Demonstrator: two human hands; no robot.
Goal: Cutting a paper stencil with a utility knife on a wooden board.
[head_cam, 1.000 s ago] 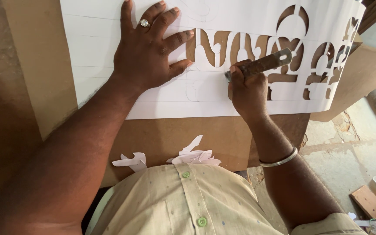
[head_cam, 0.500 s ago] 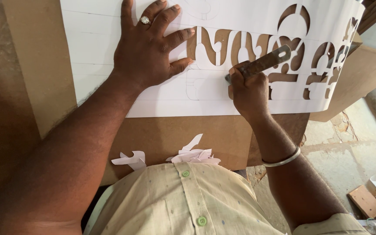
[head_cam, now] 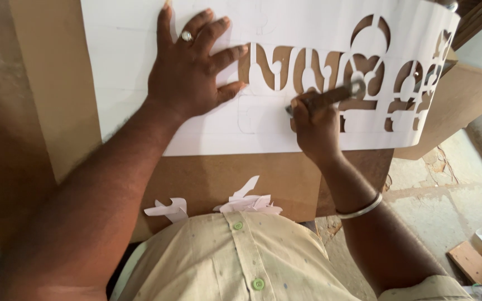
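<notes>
A brown board surface (head_cam: 57, 100) fills the view, with a stone floor (head_cam: 442, 206) showing past its right edge. A large white paper sheet (head_cam: 124, 67) lies flat on the surface, its right half cut through with ornamental openings. On the left, the left hand (head_cam: 188, 78) presses palm-down on the sheet, fingers (head_cam: 227, 56) spread wide and flat, gripping nothing; a ring (head_cam: 186, 37) sits on one finger, and the fingertips reach the first cut-out shapes. Near the body, small white paper scraps (head_cam: 246, 200) rest on the board's near edge above a pale buttoned shirt (head_cam: 241, 262). Further right, the right hand (head_cam: 314, 125) is curled tight around a cutting knife (head_cam: 330, 96), fingers closed on its handle. The tool slants up to the right, its working end hidden under the fingers, which rest on the sheet just below the row of openings. A metal bangle (head_cam: 361, 209) circles the right wrist.
</notes>
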